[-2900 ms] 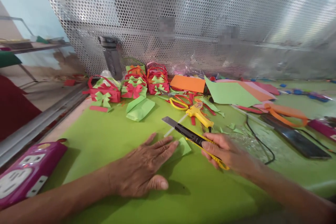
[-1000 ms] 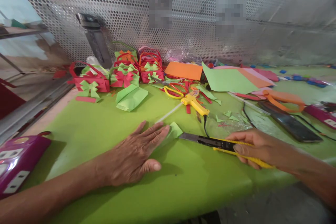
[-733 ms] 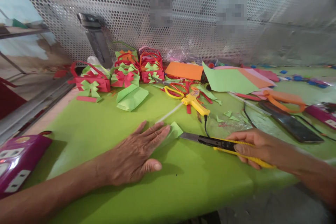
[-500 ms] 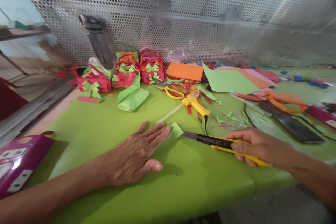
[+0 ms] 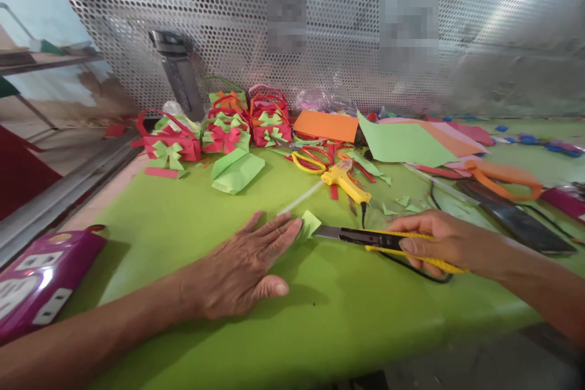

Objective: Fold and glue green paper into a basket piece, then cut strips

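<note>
My left hand (image 5: pixel 249 265) lies flat, palm down and thumb apart, on the green tabletop (image 5: pixel 292 341). Its fingertips press on a small piece of light green paper (image 5: pixel 311 223), whose free end sticks out to the right; the rest is hidden under the fingers. My right hand (image 5: pixel 425 244) is wrapped round a yellow and black utility knife (image 5: pixel 379 240). The blade is out, pointing left, its tip at the right edge of the green paper. Just beyond lies a yellow glue gun (image 5: pixel 346 180) with a clear glue stick (image 5: pixel 299 198) at its back end.
Small paper baskets with bows (image 5: pixel 171 145) stand at the back left, near a grey bottle (image 5: pixel 180 76). Scissors (image 5: pixel 308 161), an orange sheet (image 5: pixel 325 126) and a green sheet (image 5: pixel 406 141) lie behind the glue gun. A phone (image 5: pixel 512 216) is at right, a purple power strip (image 5: pixel 50 274) at left.
The knife blade has shifted slightly against the paper's right edge, and the paper's free end now stands up more. My left hand stays in place. The view has shifted a little.
</note>
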Action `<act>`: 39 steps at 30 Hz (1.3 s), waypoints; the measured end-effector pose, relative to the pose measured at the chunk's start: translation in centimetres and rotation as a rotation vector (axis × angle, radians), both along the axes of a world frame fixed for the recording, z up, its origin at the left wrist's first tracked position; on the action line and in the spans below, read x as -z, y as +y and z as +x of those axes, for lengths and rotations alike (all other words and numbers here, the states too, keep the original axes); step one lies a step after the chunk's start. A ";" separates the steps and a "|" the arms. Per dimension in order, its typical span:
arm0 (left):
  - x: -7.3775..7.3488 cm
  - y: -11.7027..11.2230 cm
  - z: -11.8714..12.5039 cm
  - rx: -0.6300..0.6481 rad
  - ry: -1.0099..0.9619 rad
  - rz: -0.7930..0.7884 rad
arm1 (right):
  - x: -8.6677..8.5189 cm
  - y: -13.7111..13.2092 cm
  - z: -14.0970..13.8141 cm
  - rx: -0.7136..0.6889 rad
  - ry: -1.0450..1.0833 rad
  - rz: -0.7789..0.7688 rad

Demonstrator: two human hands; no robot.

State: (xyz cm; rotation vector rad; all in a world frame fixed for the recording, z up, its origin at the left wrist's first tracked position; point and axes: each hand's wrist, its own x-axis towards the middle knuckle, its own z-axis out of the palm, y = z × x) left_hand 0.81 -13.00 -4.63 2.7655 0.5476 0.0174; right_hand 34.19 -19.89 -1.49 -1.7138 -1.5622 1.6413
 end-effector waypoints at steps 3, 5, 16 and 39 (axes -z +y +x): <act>0.0 0.0 0.0 -0.001 -0.013 -0.006 | -0.3 -0.1 -0.1 0.012 -0.028 0.032; -0.1 0.0 0.0 -0.002 -0.017 -0.007 | -0.5 0.0 -0.3 0.017 -0.078 0.059; -0.3 0.0 0.0 0.007 -0.003 -0.018 | 0.0 0.2 -0.9 -0.081 -0.059 0.008; -2.3 0.6 -2.0 -0.080 -0.109 -0.011 | 1.1 3.8 -2.3 -0.162 0.036 -0.009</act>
